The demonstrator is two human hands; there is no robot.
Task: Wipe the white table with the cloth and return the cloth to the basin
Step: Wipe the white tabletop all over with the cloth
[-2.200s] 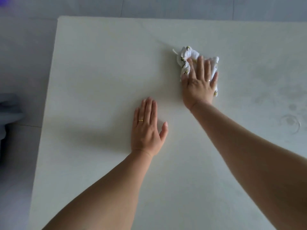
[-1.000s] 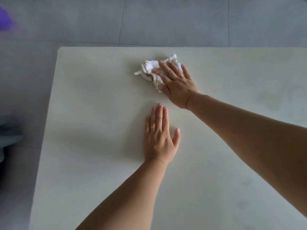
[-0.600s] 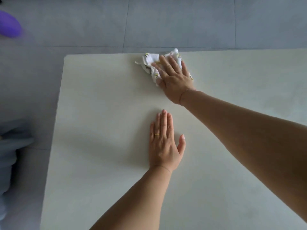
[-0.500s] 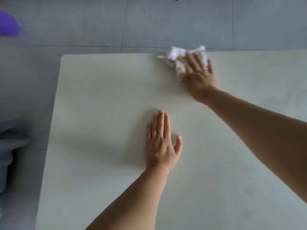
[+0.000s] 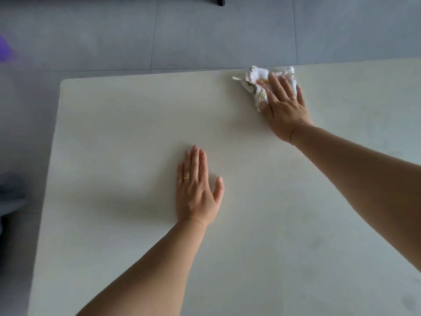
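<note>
The left hand is lying open and flat on the near middle of the counter. Farther right, the right hand is pressing flat on the bunched cloth right by the far edge, so a push could be knocking it off onto the floor.

White table, rounded far-left corner, stands on grey tiled floor. Crumpled patterned cloth lies at far edge, right hand flat upon it. Left hand lies flat mid-table, well apart.
</note>
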